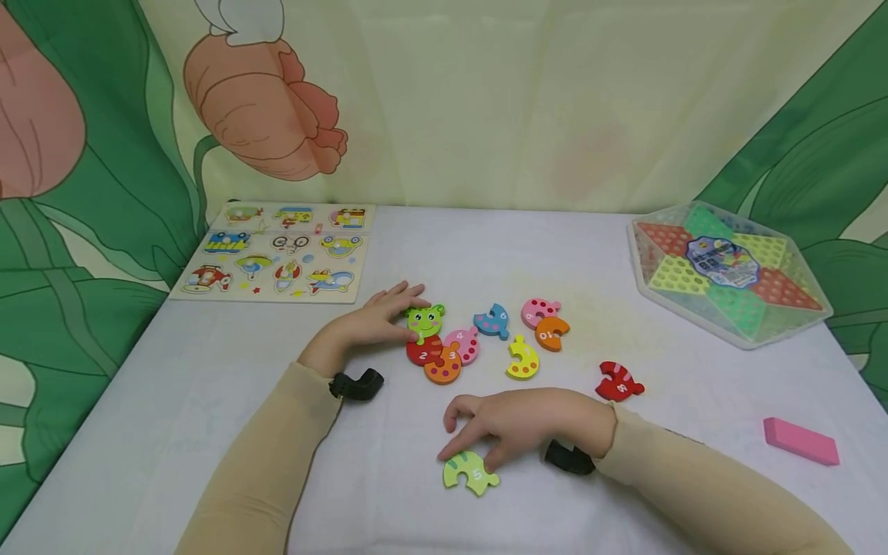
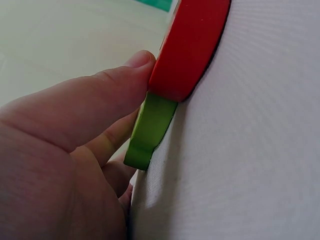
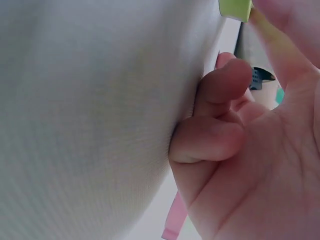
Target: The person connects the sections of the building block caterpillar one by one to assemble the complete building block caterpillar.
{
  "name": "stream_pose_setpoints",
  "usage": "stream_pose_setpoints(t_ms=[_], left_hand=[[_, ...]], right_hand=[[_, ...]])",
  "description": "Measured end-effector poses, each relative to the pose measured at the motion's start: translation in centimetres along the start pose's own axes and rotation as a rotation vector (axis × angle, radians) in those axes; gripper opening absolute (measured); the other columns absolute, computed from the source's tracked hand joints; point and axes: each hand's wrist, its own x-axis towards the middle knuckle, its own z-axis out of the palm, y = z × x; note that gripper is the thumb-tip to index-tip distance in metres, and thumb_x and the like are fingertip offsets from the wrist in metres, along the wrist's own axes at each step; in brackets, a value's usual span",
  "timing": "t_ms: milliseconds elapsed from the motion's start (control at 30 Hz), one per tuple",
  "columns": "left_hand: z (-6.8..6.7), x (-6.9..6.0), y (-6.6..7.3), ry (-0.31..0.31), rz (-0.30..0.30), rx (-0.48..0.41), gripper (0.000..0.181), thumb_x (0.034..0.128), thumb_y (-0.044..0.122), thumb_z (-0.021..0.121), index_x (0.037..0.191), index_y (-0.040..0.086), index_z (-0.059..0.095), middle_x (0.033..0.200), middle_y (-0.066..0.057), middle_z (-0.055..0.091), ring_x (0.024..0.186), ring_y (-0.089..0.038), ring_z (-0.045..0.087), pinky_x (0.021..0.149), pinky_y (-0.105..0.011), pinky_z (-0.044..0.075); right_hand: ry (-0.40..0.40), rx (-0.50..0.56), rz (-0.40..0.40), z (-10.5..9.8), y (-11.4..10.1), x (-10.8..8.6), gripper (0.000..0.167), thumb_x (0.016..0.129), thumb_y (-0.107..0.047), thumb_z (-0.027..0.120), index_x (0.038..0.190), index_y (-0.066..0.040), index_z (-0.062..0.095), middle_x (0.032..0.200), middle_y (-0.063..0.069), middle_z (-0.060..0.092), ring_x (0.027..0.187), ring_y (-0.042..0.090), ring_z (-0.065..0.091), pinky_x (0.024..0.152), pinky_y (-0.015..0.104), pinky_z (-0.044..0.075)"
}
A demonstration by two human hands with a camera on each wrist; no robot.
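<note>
My left hand holds a green smiling puzzle head piece between thumb and index finger. In the left wrist view the thumb tip also touches the edge of the red piece beside the green head. Joined to the head are the red number 2 piece, an orange number 3 piece and a pink number 4 piece. Nearer the front, my right hand pinches a light green number 5 piece lying on the table; its other fingers are curled.
Loose blue, yellow, pink, orange and red pieces lie to the right. A vehicle puzzle board is back left, a clear hexagonal box back right. A pink block lies right.
</note>
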Motion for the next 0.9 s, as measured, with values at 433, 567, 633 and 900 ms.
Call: stream_pose_setpoints(t_ms=[433, 567, 633, 900], left_hand=[[-0.04, -0.11, 0.11, 0.000, 0.014, -0.009, 0.057, 0.0817, 0.032, 0.061, 0.134, 0.020, 0.043, 0.153, 0.001, 0.015, 0.142, -0.022, -0.002, 0.114, -0.046, -0.003], [0.02, -0.08, 0.03, -0.001, 0.006, -0.015, 0.057, 0.0819, 0.032, 0.061, 0.135, 0.021, 0.043, 0.153, 0.002, 0.015, 0.142, -0.021, -0.003, 0.114, -0.046, -0.003], [0.02, -0.07, -0.01, 0.000, 0.005, -0.014, 0.057, 0.0820, 0.032, 0.061, 0.135, 0.021, 0.043, 0.153, 0.003, 0.015, 0.142, -0.020, -0.003, 0.114, -0.046, -0.003], [-0.09, -0.20, 0.23, -0.002, 0.009, -0.011, 0.057, 0.0818, 0.031, 0.061, 0.135, 0.021, 0.043, 0.153, 0.003, 0.015, 0.142, -0.021, -0.003, 0.114, -0.046, -0.003]], right_hand=[[0.056, 0.077, 0.088, -0.10, -0.22, -0.12, 0.043, 0.082, -0.020, 0.066, 0.121, -0.035, 0.054, 0.116, -0.011, 0.040, 0.102, 0.002, 0.043, 0.083, 0.014, 0.043], [0.061, 0.091, 0.094, -0.17, -0.14, -0.07, 0.046, 0.082, -0.020, 0.066, 0.124, -0.034, 0.052, 0.115, -0.010, 0.041, 0.101, 0.002, 0.043, 0.082, 0.014, 0.043], [0.058, 0.081, 0.092, -0.17, -0.07, -0.02, 0.047, 0.082, -0.021, 0.066, 0.124, -0.035, 0.052, 0.115, -0.010, 0.041, 0.099, 0.001, 0.043, 0.080, 0.013, 0.043], [0.090, 0.188, 0.085, -0.13, 0.32, 0.06, 0.040, 0.079, -0.015, 0.068, 0.112, -0.032, 0.052, 0.111, -0.013, 0.042, 0.070, 0.000, 0.047, 0.066, 0.014, 0.044]])
